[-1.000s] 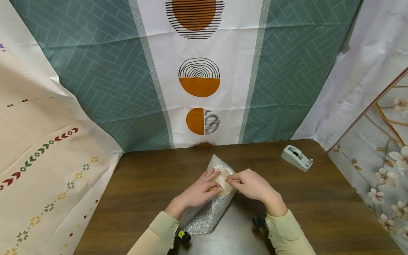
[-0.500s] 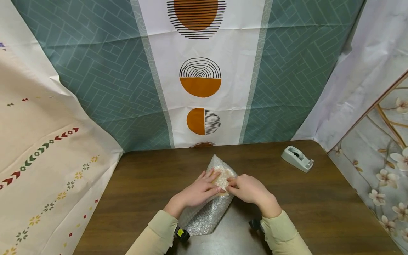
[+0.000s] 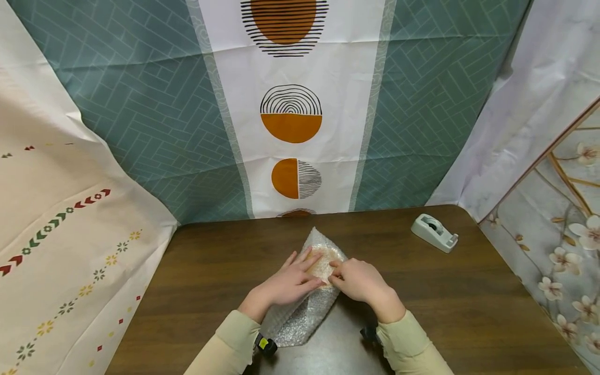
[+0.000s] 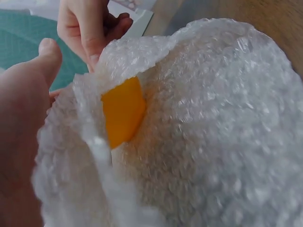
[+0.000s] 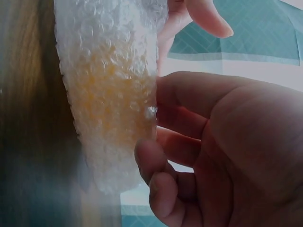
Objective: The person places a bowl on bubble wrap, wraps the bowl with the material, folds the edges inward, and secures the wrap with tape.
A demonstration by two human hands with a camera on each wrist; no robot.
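Observation:
A sheet of bubble wrap (image 3: 304, 317) lies folded around a yellow-orange object (image 4: 124, 112) on the table. An open fold in the left wrist view bares part of that object; its kind cannot be told. My left hand (image 3: 291, 284) rests on the upper part of the wrap with its fingers straight and spread. From the other side my right hand (image 3: 362, 284), its fingers curled, holds the wrap by its right edge. In the right wrist view the orange shows through the bubbles (image 5: 109, 90), and the curled fingertips (image 5: 151, 158) are against the wrap's side.
A white tape dispenser (image 3: 435, 233) stands at the back right of the brown wooden table (image 3: 225, 260). Patterned cloths hang behind the table (image 3: 300, 78) and at both sides.
My right hand has slid a little toward me and to the left along the wrap's right edge. The left hand has hardly moved and stays on the wrap.

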